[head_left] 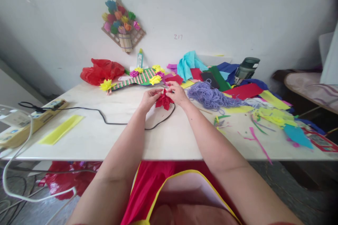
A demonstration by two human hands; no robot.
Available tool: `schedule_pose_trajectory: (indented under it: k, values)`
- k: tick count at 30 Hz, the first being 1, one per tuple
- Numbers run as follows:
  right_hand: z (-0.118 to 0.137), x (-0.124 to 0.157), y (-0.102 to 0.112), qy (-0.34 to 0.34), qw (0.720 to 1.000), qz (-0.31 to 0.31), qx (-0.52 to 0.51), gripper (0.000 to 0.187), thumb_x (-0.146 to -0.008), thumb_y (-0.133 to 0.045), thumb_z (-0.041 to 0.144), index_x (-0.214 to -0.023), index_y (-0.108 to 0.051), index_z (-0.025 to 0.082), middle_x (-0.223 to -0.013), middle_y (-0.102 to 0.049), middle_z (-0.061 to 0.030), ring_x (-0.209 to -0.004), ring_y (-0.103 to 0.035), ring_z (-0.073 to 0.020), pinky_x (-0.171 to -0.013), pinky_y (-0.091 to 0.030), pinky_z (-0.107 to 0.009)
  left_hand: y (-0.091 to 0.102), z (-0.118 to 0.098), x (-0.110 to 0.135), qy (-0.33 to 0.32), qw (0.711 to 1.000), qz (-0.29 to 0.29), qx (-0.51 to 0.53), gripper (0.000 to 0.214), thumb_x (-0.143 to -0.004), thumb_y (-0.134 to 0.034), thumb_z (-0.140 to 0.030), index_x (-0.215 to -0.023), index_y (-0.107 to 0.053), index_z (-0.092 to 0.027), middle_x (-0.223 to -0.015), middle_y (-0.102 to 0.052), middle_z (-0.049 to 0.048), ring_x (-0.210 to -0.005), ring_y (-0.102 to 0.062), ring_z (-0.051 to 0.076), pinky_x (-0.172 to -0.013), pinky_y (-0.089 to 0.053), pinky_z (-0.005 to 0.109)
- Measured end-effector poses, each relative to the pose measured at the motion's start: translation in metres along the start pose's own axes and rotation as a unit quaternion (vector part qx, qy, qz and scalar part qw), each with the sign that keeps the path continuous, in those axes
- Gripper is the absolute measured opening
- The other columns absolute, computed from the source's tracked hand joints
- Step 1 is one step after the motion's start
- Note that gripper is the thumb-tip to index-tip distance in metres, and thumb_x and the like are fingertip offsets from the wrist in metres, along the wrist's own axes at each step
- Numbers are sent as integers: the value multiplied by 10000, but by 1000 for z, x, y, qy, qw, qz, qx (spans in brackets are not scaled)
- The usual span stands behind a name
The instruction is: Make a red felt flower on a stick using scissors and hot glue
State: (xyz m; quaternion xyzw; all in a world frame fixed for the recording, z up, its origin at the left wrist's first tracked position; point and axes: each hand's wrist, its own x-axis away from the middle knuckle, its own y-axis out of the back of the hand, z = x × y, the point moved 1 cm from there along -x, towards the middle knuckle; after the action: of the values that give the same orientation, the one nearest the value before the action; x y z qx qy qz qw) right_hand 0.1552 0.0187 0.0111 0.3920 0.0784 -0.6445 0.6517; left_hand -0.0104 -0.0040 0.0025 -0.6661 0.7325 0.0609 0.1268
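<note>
A red paper flower [164,101] with pointed petals is held between my two hands above the middle of the white table [169,144]. My left hand [151,99] pinches its left side with the fingertips. At its upper right, the fingers of my right hand [176,93] are closed on a petal. A black cable [116,123] runs across the table under my left forearm and curves up to my right hand; its end is hidden there. Behind my hands lies a green, guitar-shaped piece [136,80] with pink strips and yellow and purple paper flowers.
Purple yarn [208,95], coloured crepe paper [190,64] and scraps cover the right side, beside a dark bottle [247,68]. At left are a power strip [31,123], a yellow paper strip [62,129] and a red plastic bag [101,72]. A glue bottle [139,59] stands behind.
</note>
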Motion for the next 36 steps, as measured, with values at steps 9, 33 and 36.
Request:
schedule_pose_trajectory:
  k: [9,33,36]
  values:
    - [1,1,-2,-9,1000,1,16,166,-697,-649,106,-577,-614,214,-1245,-686,-101,-1187,-641,-269,-1098,-467,-470,2,-2,0,-9,1000,14,-18,468,-506,-888,-453,-820,-773,-127,-732,-731,66,-671,-655,187,-679,-526,304]
    - [1,-1,-1,-5,1000,-5,21,197,-695,-659,111,-555,-596,234,-1222,-718,-56,-1169,-655,-257,-1084,-485,-464,4,-4,-1,-20,998,-6,-53,394,-498,-904,-447,-700,-757,-143,-638,-697,50,-573,-592,155,-569,-466,278]
    - [0,-1,-1,-4,1000,-7,21,191,-690,-660,114,-553,-600,233,-1212,-722,-53,-1162,-657,-259,-1080,-489,-465,4,-5,-1,-21,998,0,-54,399,-506,-902,-452,-708,-760,-139,-642,-694,51,-579,-594,156,-573,-464,280]
